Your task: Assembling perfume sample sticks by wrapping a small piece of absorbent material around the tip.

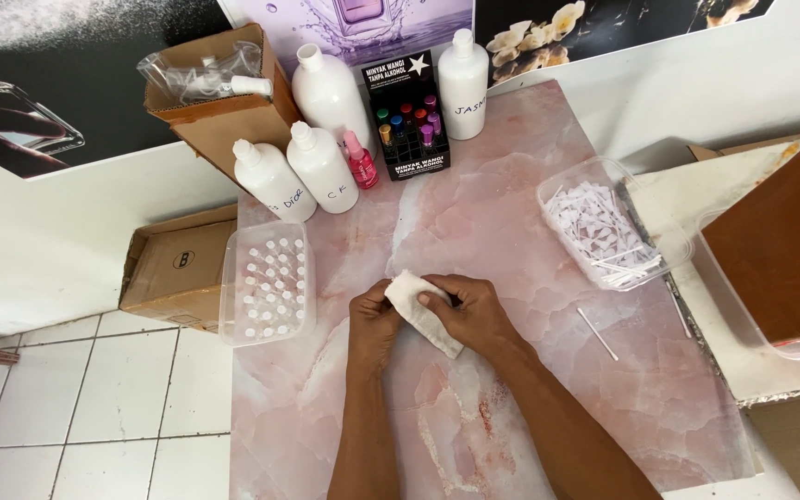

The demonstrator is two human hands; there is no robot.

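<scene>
Both hands meet over the middle of a pink marble-patterned table [511, 241]. My left hand [372, 324] and my right hand [476, 313] together pinch a small white folded cloth or tissue [421, 310], which lies slanted between the fingers just above the tabletop. Whatever may be wrapped inside the cloth is hidden.
A clear tub of small white-capped vials [268, 281] sits at the left edge. Several white bottles [321, 167], a small pink bottle [360, 160] and a black display box of coloured vials [407, 116] stand at the back. A clear tub of paper strips [604, 227] sits right, a thin white stick [596, 333] nearby.
</scene>
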